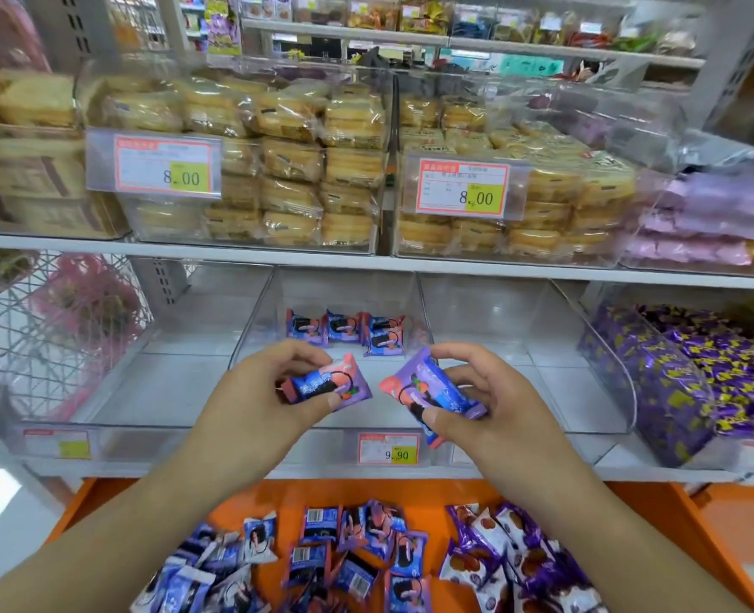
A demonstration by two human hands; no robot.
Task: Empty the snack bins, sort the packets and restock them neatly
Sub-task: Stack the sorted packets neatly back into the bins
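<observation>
Packets, one (326, 384) pinched in the left hand (255, 391) and one (432, 391) in the right hand (481, 391), are hovering over the middle bin (251, 347), risking toppling the upright row (346, 330) if dropped carelessly.

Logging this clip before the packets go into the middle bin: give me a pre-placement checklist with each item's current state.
1. Left hand holds a packet: ok.
2. Right hand holds packets: ok; how many, cannot tell.
3. Middle bin has free floor in front of the back row: ok.
4. Held packets match the back row design: ok.
5. Back row standing neatly: not ok, the right end overlaps.
6. Sorted stock left on the orange surface: ok.
</observation>
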